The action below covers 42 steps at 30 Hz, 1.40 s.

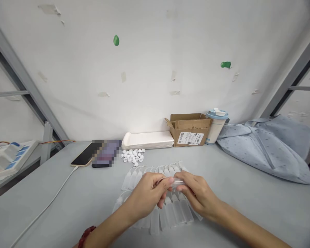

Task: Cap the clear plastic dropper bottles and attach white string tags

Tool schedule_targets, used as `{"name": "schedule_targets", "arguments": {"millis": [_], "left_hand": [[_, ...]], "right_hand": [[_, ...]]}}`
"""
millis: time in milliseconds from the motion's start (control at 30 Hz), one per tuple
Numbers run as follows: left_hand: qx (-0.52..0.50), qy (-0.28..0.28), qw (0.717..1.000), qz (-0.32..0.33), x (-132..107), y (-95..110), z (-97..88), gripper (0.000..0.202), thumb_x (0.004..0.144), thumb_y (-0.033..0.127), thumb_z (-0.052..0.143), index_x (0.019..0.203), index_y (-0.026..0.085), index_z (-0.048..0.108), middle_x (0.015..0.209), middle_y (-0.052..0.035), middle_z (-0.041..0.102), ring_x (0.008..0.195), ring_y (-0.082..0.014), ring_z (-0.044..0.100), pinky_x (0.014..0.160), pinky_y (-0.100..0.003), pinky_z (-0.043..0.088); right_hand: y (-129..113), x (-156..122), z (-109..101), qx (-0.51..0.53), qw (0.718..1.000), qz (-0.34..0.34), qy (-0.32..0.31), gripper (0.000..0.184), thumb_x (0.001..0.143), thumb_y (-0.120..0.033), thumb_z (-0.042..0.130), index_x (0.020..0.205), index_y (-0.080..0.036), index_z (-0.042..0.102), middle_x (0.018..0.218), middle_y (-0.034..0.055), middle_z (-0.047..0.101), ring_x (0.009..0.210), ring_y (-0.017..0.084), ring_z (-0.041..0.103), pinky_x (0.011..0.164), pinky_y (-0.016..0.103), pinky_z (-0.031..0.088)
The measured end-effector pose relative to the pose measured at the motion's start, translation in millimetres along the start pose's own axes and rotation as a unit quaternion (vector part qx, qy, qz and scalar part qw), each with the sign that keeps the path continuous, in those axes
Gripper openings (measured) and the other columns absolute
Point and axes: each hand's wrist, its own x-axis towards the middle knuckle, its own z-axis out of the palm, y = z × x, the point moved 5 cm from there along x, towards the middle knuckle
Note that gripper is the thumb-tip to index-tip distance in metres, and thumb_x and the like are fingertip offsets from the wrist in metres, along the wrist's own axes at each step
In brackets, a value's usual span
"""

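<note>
I had the left hand (147, 191) and the right hand (196, 194) together, both pinching one small clear plastic bottle (176, 182) at the fingertips, just above the rows of bottles (170, 215) on the grey table (248, 206). I judged the work to be at its neck. A steady pinch was called for, with the white caps (133, 155) lying near, beyond the rows.

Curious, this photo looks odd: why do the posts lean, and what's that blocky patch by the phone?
Head view: lens distortion tilts the metal posts; the patch beside the phone is pixelated; left hand and right hand, gripping a clear bottle, are sharp.
</note>
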Motion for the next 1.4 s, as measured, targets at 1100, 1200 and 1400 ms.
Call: {"name": "schedule_targets", "arguments": {"millis": [1100,1200,1400], "left_hand": [[0.525,0.101,0.843,0.065,28.3,-37.3,-97.2,0.030,0.086,0.018,0.037,0.087,0.018,0.066,0.080,-0.0087,0.062,0.076,-0.0230,0.059,0.067,-0.032,0.041],[0.532,0.089,0.840,0.054,29.2,-38.9,-94.7,0.030,0.085,0.017,0.036,0.078,0.018,0.065,0.076,-0.0077,0.060,0.070,-0.0219,0.058,0.065,-0.031,0.040],[0.520,0.093,0.847,0.061,34.5,-47.7,-97.0,0.026,0.080,0.014,0.041,0.078,0.019,0.066,0.076,-0.0073,0.063,0.075,-0.0214,0.060,0.070,-0.030,0.041]], "right_hand": [[143.4,-1.3,-24.5,-0.126,0.957,0.260,0.038,0.042,0.089,-0.023,0.033,0.125,-0.015,0.052,0.087,0.0070,0.057,0.079,0.019,0.056,0.080,0.036,0.046],[148.2,-2.4,-20.6,-0.132,0.958,0.253,0.027,0.041,0.086,-0.017,0.036,0.123,-0.013,0.055,0.095,0.0098,0.059,0.086,0.020,0.057,0.084,0.037,0.044],[155.7,-4.8,-23.1,-0.149,0.949,0.277,0.033,0.039,0.083,-0.014,0.043,0.119,-0.014,0.059,0.100,0.0109,0.059,0.090,0.021,0.057,0.084,0.034,0.044]]}}
